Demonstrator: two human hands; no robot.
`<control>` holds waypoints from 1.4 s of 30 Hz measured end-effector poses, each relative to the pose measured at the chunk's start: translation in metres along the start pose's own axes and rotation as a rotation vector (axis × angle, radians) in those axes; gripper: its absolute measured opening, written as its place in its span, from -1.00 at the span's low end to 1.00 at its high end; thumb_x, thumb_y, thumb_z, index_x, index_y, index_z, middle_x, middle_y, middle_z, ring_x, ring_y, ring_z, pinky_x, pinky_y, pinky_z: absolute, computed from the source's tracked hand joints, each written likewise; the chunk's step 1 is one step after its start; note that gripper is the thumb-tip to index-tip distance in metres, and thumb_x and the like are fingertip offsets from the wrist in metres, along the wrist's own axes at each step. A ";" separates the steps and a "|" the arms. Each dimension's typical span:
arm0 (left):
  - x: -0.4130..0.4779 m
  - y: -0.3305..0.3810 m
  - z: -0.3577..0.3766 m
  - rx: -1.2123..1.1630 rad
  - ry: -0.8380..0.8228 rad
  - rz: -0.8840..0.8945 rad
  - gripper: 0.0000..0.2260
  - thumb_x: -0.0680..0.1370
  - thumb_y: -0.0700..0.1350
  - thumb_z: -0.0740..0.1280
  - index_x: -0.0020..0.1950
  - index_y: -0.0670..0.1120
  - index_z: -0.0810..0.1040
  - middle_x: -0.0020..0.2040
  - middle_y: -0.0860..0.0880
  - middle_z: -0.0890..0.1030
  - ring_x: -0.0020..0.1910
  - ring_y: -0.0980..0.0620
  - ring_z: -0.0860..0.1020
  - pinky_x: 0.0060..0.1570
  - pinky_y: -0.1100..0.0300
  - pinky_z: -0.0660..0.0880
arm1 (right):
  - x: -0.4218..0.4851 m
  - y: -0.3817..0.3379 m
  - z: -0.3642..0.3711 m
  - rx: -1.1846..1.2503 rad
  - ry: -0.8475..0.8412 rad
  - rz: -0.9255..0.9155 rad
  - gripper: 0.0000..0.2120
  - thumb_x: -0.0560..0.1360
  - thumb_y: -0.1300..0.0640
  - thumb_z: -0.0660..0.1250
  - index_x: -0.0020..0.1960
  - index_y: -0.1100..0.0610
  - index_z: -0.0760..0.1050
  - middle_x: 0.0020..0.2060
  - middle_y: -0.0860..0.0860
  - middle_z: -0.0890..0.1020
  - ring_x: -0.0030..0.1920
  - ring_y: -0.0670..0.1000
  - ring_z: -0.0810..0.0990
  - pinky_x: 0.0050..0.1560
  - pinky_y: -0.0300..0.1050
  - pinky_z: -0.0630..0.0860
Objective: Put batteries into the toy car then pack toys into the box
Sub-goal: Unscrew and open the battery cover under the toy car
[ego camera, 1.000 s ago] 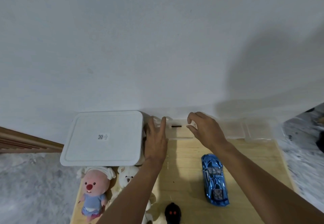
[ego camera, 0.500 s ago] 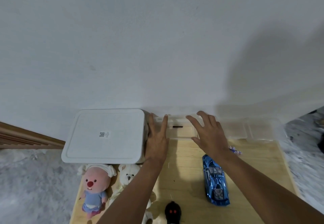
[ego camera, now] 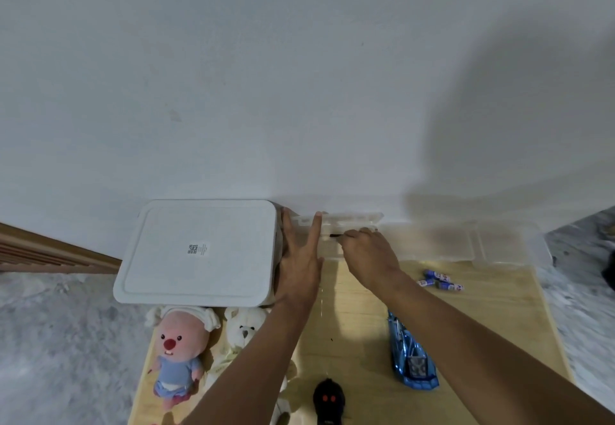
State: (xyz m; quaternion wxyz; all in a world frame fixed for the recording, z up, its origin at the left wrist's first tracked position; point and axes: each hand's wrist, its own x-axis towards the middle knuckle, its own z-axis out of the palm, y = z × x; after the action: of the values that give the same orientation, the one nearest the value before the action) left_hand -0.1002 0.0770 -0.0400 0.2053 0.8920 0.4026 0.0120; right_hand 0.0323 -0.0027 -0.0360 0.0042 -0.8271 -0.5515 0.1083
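The left hand is lying flat at 12 o'clock on the light wooden tabletop. Its fingers are straight and slightly apart, pressing on the left end of a clear plastic compartment case against the wall. The right hand is working at the same case, its fingers curling together onto the front edge. A shiny blue toy car is sitting untouched at 4 o'clock, with small blue-and-white batteries lying loose at 2 o'clock. A white rectangular lidded plastic box is standing closed at 10 o'clock. A pink plush doll and a white plush bear are lying at 8 o'clock, and a black remote control at 6 o'clock.
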 end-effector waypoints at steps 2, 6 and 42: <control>0.001 -0.001 -0.001 -0.001 -0.003 0.002 0.02 0.60 -0.18 0.42 0.55 0.38 -0.38 0.51 -0.04 -0.62 0.31 -0.27 0.56 0.03 -0.14 0.67 | 0.012 -0.004 -0.001 -0.037 -0.058 0.024 -0.60 0.47 0.39 0.30 0.26 0.12 0.56 0.10 0.06 0.66 0.13 0.16 0.58 0.11 0.01 0.49; 0.001 -0.001 0.001 0.044 0.013 0.001 0.05 0.59 -0.20 0.43 0.55 0.36 -0.38 0.54 -0.09 -0.58 0.14 -0.20 0.65 -0.18 -0.05 0.70 | 0.025 -0.012 0.003 -0.123 -0.132 0.050 -0.72 0.49 0.36 0.31 0.15 0.13 0.58 0.06 0.08 0.67 0.10 0.16 0.61 0.09 0.03 0.50; -0.042 0.003 -0.008 0.129 -0.205 0.024 -0.11 0.63 0.01 0.35 0.64 0.11 -0.31 0.61 -0.24 -0.38 0.53 -0.17 0.36 0.25 0.01 0.56 | -0.089 0.021 -0.032 1.068 0.278 0.452 -0.90 0.39 0.15 0.59 -0.10 0.02 0.75 -0.21 -0.09 0.74 -0.19 -0.18 0.68 -0.10 -0.33 0.57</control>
State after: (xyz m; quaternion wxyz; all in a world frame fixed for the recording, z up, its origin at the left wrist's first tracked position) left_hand -0.1279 0.0481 -0.0255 0.1872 0.9047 0.3687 -0.1026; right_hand 0.0245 -0.0883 0.0082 0.4687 -0.8138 -0.2250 0.2595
